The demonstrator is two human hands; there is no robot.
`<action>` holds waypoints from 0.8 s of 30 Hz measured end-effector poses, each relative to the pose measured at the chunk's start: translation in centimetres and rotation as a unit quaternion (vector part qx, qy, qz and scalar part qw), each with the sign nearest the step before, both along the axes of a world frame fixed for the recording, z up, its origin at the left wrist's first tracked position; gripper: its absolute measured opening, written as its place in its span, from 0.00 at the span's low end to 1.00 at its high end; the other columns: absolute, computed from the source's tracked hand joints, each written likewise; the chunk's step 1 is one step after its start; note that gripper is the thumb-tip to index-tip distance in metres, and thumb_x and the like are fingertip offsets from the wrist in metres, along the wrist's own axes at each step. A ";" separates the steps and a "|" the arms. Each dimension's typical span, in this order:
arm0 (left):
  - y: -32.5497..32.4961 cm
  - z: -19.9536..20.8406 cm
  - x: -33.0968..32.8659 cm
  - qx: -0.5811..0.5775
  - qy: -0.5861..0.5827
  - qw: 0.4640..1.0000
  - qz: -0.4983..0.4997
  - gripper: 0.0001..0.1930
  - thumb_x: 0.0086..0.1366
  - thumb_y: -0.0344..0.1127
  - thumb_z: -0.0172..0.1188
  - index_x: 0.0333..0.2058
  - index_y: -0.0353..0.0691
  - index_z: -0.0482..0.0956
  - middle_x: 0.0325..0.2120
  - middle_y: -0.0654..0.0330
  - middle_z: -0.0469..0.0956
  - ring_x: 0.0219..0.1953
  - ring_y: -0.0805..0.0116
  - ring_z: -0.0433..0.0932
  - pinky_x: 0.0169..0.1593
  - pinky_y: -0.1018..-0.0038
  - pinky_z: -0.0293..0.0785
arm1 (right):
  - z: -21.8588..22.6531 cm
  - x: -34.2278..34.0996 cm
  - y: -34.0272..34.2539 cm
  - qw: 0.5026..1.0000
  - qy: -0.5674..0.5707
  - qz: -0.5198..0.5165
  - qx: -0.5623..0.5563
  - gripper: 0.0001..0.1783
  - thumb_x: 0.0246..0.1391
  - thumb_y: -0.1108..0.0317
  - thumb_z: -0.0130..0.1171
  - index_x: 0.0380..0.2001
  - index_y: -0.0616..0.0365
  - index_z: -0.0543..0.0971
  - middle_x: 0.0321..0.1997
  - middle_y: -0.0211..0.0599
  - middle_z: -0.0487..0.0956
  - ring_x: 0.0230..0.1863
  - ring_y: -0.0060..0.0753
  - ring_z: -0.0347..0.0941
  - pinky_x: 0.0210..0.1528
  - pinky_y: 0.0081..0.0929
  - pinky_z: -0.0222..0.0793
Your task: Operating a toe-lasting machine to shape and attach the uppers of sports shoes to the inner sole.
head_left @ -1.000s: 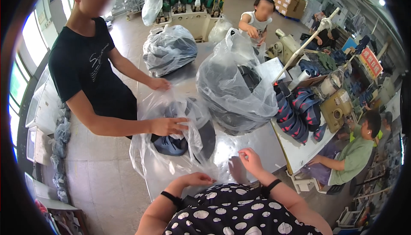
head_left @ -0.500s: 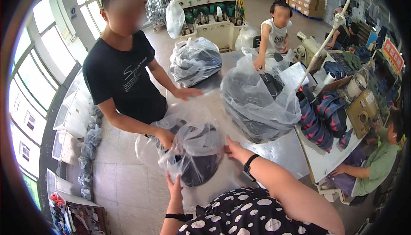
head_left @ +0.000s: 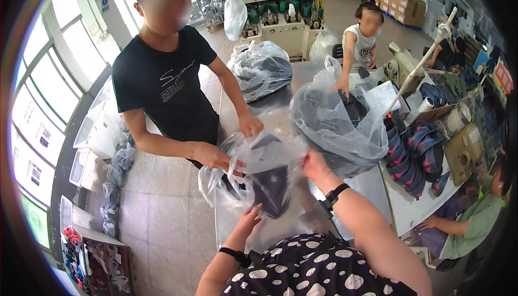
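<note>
Tall, bright windows (head_left: 38,134) line the workshop's left wall. One co-worker in a black T-shirt (head_left: 162,88) stands beside one grey metal-topped table (head_left: 299,215), both hands at a clear plastic bag (head_left: 270,180) of dark contents lying on it. Nearest that bag's lower edge is the wearer's left hand (head_left: 249,221), its fingers loosely extended; from where I stand, I cannot tell whether they touch the film. Farther back sits a second, bunched clear bag (head_left: 260,69). At the first bag's right, the wearer's right hand (head_left: 314,164) pinches its film between curled fingers. Just beyond bulges a third, bigger clear bag (head_left: 334,128), and one co-worker in a white sleeveless top (head_left: 360,42) reaches into it. Farther right, two rows of dark-blue-and-red shoe pieces (head_left: 399,155) lie on one white worktable (head_left: 410,207), where one co-worker in a green shirt (head_left: 472,228) sits.
</note>
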State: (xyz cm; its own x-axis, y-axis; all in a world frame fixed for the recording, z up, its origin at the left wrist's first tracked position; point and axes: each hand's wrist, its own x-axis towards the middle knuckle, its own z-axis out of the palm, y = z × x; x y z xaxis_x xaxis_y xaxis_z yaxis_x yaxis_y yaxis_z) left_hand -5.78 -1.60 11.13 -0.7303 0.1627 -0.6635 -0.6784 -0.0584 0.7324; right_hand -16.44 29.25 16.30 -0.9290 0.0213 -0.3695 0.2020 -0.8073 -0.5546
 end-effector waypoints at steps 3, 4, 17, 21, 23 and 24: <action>2.8 0.7 -1.1 0.088 0.011 0.995 -0.047 0.38 0.61 0.47 0.62 0.62 0.33 0.57 0.56 0.55 0.66 0.60 0.57 0.65 0.57 0.65 0.70 | 7.6 -2.1 2.7 0.991 0.125 -0.037 -0.042 0.14 0.64 0.63 0.46 0.42 0.61 0.75 0.38 0.34 0.77 0.40 0.26 0.74 0.43 0.26 0.71; 2.9 0.8 -1.2 0.088 0.007 0.996 -0.030 0.38 0.61 0.47 0.62 0.62 0.33 0.57 0.56 0.55 0.66 0.60 0.57 0.65 0.57 0.65 0.70 | 13.3 -1.9 1.1 0.990 0.121 -0.073 -0.022 0.15 0.64 0.63 0.46 0.43 0.63 0.75 0.38 0.34 0.77 0.40 0.25 0.74 0.43 0.26 0.71; 2.6 -1.1 -3.2 -0.116 0.108 0.986 0.042 0.25 0.62 0.56 0.57 0.50 0.45 0.75 0.37 0.65 0.76 0.39 0.73 0.74 0.38 0.73 0.71 | 23.8 -3.2 9.4 0.938 0.311 -0.124 0.088 0.09 0.65 0.65 0.47 0.41 0.57 0.74 0.32 0.29 0.74 0.33 0.25 0.72 0.36 0.28 0.71; 2.9 1.5 -3.1 -0.023 0.085 0.993 0.073 0.41 0.62 0.66 0.48 0.68 0.55 0.48 0.67 0.59 0.53 0.63 0.49 0.61 0.57 0.46 0.61 | 25.2 -1.8 11.6 0.940 0.297 -0.156 0.066 0.12 0.66 0.62 0.46 0.41 0.59 0.73 0.36 0.33 0.76 0.35 0.28 0.73 0.37 0.29 0.71; 3.1 2.8 -3.5 0.011 0.070 0.992 0.106 0.41 0.61 0.68 0.47 0.68 0.56 0.48 0.67 0.59 0.53 0.64 0.48 0.60 0.57 0.45 0.61 | 25.9 -1.6 14.2 0.927 0.357 -0.106 0.044 0.14 0.66 0.60 0.45 0.41 0.61 0.74 0.35 0.33 0.77 0.36 0.30 0.74 0.39 0.29 0.71; 3.4 3.4 -3.9 0.044 0.056 0.989 0.132 0.42 0.61 0.69 0.46 0.68 0.57 0.48 0.67 0.59 0.53 0.64 0.47 0.60 0.57 0.44 0.60 | 26.0 -1.6 15.9 0.908 0.415 -0.051 0.031 0.16 0.66 0.60 0.45 0.41 0.62 0.73 0.36 0.34 0.77 0.37 0.30 0.74 0.41 0.30 0.71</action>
State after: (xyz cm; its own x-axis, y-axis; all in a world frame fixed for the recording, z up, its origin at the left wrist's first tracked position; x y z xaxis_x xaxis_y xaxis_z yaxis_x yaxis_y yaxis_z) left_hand -9.64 1.82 14.54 -0.8232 0.0093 -0.5676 -0.5455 -0.2897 0.7864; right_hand -18.02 45.17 42.27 -0.8784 0.1197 0.4628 -0.3812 -0.7597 -0.5269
